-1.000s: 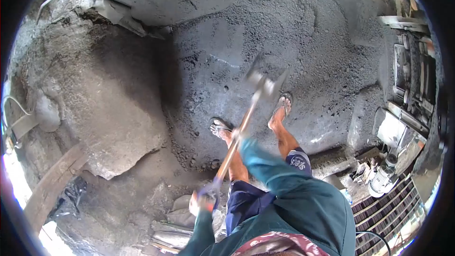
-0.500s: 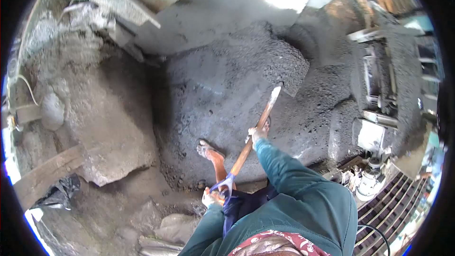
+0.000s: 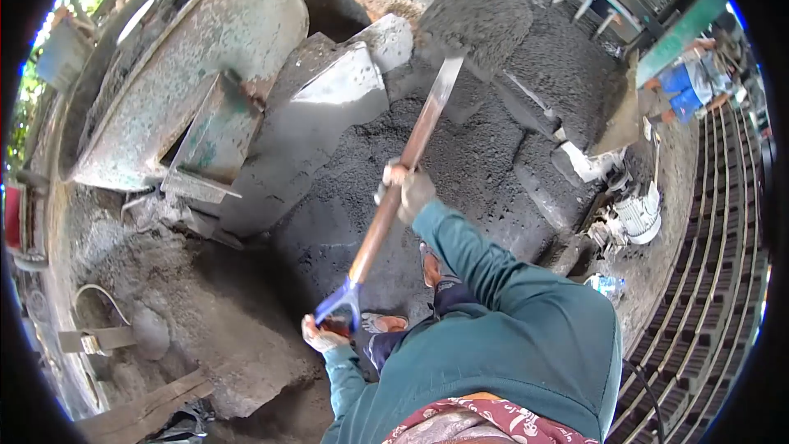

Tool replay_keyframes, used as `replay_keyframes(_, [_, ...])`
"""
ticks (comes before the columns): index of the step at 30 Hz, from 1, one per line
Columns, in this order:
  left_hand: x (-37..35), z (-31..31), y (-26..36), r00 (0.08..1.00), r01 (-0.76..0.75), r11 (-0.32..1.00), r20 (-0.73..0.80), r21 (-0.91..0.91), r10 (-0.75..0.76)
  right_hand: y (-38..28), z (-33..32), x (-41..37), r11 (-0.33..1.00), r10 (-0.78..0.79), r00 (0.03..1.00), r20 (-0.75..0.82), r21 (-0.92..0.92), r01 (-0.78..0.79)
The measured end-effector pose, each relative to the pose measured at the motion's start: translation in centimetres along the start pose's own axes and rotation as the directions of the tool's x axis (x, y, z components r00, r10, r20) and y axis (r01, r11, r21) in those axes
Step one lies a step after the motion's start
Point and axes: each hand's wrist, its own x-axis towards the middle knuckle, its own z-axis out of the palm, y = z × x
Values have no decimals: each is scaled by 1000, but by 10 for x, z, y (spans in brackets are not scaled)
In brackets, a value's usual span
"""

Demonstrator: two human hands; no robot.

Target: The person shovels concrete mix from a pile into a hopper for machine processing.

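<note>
A shovel point(image 3: 417, 133) with a wooden shaft and a blue D-shaped handle reaches forward from my body. My left hand point(image 3: 322, 334) is closed on the blue handle near my waist. Farther up, my right hand point(image 3: 408, 189) wraps round the wooden shaft. The shovel's blade is raised at the far end, bearing a heap of wet grey mix point(image 3: 477, 20) that hides most of it. Below the shaft, more grey mix point(image 3: 460, 152) covers the floor around my bare or sandalled feet.
A large rusty metal drum or trough point(image 3: 238, 41) stands at upper left. A grey motor point(image 3: 637, 218) and a plastic bottle point(image 3: 606, 284) are at right, beside long racks of dark rows point(image 3: 699, 279). Another person in blue shorts point(image 3: 680, 92) is at far right. A stone ledge point(image 3: 238, 345) lies at left.
The loaded shovel has swung forward and up, away from the floor pile. Both hands have kept hold of it. My view has tilted up, and my feet are closer together.
</note>
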Motion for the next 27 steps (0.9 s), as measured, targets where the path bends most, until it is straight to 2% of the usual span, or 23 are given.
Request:
replay_keyframes(1, [-10,29,45,962,158,988,224,-3,-153,-23,6,8,999,-2,998,58,52,-2])
replay_keyframes(2, [-8,50,66,936,77,997,346,-23,-64,-46,8,15,995,0,994,114,102,-11])
replay_keyframes(3, [-10,78,81,897,-188,981,400,-44,189,-69,9,26,971,-7,976,217,233,-45])
replay_keyframes(4, [-9,88,89,810,-306,950,505,-68,297,-90,7,32,933,-19,947,320,346,-98])
replay_keyframes(5, [-23,102,109,717,-422,904,586,-66,378,-110,13,24,937,-36,959,281,344,-66])
replay_keyframes(6, [-36,118,111,590,-671,736,536,-91,604,-126,18,17,940,-46,967,251,338,-43])
replay_keyframes(8, [-53,118,106,466,-785,619,629,-31,623,-141,1,28,944,-71,913,403,322,-69])
replay_keyframes(10, [-58,107,70,489,-761,649,683,30,542,-147,-18,33,965,-107,883,457,261,-18])
replay_keyframes(12, [-66,102,40,540,-665,715,800,215,262,-155,-35,42,981,-190,860,474,127,146])
replay_keyframes(13, [-66,102,22,598,-589,696,801,410,35,-165,-42,46,975,-213,835,507,49,219])
replay_keyframes(14, [-73,111,11,634,-478,711,763,515,-126,-171,-49,52,967,-228,812,537,30,251])
replay_keyframes(15, [-68,117,-18,583,-541,693,807,476,-99,-180,-58,60,962,-215,830,515,-33,270])
replay_keyframes(16, [-74,140,-14,514,-549,715,850,432,-119,-190,-66,69,953,-203,845,494,-97,286])
replay_keyframes(17, [-83,167,-1,464,-614,669,877,418,-123,-199,-74,74,912,-211,863,459,-225,343])
replay_keyframes(18, [-92,195,8,442,-582,703,885,409,-149,-208,-82,80,852,-227,876,426,-349,390])
replay_keyframes(20, [-107,250,21,364,-548,763,919,344,-152,-220,-107,98,773,-247,873,420,-458,439])
replay_keyframes(21, [-114,276,26,308,-546,786,942,290,-133,-225,-114,96,713,-201,891,406,-564,417])
replay_keyframes(22, [-124,301,33,262,-464,848,954,257,-145,-227,-118,89,641,-157,908,388,-660,392])
replay_keyframes(23, [-128,327,29,170,-506,854,985,125,-43,-227,-115,74,603,-65,914,401,-714,356])
replay_keyframes(24, [-140,350,44,173,-360,912,974,199,-144,-227,-109,54,558,26,915,403,-766,321])
replay_keyframes(25, [-145,368,50,150,-316,931,978,185,-144,-224,-102,34,505,117,911,395,-814,288])
replay_keyframes(26, [-150,385,32,134,-123,987,987,99,-82,-214,-95,17,517,205,919,337,-835,191])
replay_keyframes(27, [-155,400,22,128,155,981,983,114,-135,-204,-108,12,444,238,918,319,-876,189])
